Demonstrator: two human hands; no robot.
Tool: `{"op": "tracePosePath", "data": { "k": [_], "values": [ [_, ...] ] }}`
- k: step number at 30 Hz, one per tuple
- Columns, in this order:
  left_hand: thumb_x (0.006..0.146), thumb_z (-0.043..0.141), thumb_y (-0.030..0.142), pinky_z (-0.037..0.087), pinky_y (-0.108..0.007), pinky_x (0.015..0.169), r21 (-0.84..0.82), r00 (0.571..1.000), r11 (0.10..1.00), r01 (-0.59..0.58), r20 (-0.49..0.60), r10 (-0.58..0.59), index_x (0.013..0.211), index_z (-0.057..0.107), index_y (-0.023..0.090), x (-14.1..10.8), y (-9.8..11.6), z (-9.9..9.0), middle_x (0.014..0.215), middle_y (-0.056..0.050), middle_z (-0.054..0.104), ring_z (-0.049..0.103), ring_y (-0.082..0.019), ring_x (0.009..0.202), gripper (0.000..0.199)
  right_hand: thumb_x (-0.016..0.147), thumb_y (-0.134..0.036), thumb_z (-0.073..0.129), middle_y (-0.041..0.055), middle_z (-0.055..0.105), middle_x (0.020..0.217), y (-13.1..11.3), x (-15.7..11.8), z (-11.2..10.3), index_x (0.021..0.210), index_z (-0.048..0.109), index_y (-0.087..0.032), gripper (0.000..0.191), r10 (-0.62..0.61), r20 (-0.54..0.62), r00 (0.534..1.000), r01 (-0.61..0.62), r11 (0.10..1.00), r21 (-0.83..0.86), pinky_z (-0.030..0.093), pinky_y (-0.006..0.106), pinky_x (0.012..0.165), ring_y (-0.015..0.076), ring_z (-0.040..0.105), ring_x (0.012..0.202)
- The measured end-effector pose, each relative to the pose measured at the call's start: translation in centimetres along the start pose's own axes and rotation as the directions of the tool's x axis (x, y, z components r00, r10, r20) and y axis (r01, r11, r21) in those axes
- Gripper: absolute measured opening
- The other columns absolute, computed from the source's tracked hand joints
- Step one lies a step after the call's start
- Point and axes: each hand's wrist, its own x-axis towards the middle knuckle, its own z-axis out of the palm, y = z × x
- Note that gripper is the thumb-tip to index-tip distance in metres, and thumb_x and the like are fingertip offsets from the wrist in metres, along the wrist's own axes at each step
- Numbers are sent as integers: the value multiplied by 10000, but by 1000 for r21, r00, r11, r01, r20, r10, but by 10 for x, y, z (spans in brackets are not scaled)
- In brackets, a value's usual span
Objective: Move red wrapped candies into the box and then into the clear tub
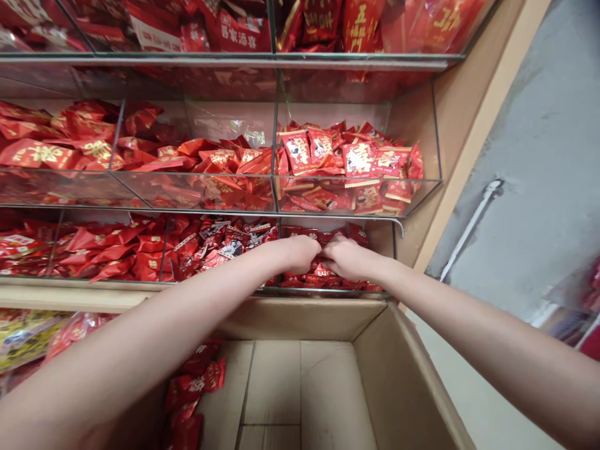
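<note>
Both my hands reach into the lower right compartment of the shelf, among red candy packets (300, 282) with pale lettering. My left hand (302, 253) is curled, its knuckles up, and its fingertips are hidden. Right against it, my right hand (347, 256) has its fingers bent down and closed at a red packet (324, 270) with white letters. Whatever lies inside the left fingers cannot be made out. Below my arms stands a cardboard box (300, 319), with several red packets (194, 381) on its left side.
Clear dividers and a clear front panel (201, 194) edge the shelf compartments. Above my hands sits a bin of red and white packets (359, 159). More red packets (122, 247) fill bins to the left. A wooden side post (469, 144) and grey wall (529, 181) bound the right.
</note>
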Motion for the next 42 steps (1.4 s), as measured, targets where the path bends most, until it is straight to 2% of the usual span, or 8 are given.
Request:
{"op": "tracePosePath", "data": {
  "k": [8,15,20,24,28,31,37,42],
  "values": [
    [745,473,148,454,-276,780,-41,996,998,41,-81,-44,1063,554,115,10,-7,14,1070,-131,616,584,-229,949,330,795,-259,445,108,632,895,6,1,4,886,600,-149,211,82,-6,997,-81,996,24,372,327,768,237,510,907],
    [695,485,92,459,-314,781,-39,999,998,39,-18,-40,974,620,103,8,2,21,1026,-158,625,592,-261,921,311,785,-157,393,109,633,970,5,-1,13,999,589,-152,290,79,-51,996,-77,996,47,374,386,796,270,476,981],
    [693,486,97,449,-310,791,-60,999,998,18,-36,-20,979,626,123,6,1,23,1039,-148,616,581,-253,939,319,764,-151,434,86,646,984,14,1,10,1034,591,-162,312,90,-55,994,-81,986,147,393,284,803,199,546,938],
    [776,445,200,433,-258,807,-106,993,993,-41,-111,29,1000,617,171,4,0,26,1056,-92,618,577,-197,947,284,747,-139,457,64,664,969,26,-4,0,985,625,-158,292,113,-99,989,-93,979,182,410,228,774,172,593,881],
    [792,455,397,433,-238,780,-136,988,986,-100,-132,82,965,622,189,3,4,28,988,-62,646,591,-178,899,318,744,-171,492,64,664,979,31,-16,-7,978,642,-159,279,97,-55,994,-88,985,150,416,230,760,177,600,876],
    [780,468,432,435,-252,755,-133,989,986,-98,-121,82,939,628,166,6,6,27,972,-81,653,597,-196,885,348,736,-188,520,71,669,944,31,-22,-5,953,652,-166,255,76,-12,997,-74,992,105,412,244,740,186,599,857],
    [843,378,383,435,-265,736,-98,993,992,-83,-87,75,909,634,151,9,8,24,933,-97,666,606,-198,863,352,782,-220,496,66,666,882,28,-28,6,824,647,-183,161,44,25,999,-44,999,-2,364,271,727,193,568,878],
    [783,494,264,438,-262,734,-47,996,997,-67,-63,64,887,639,130,9,15,21,954,-119,660,606,-212,875,223,852,-205,380,76,652,843,17,-34,6,763,597,-149,242,125,-90,988,-138,978,-156,304,324,689,216,562,850]
  ]
}}
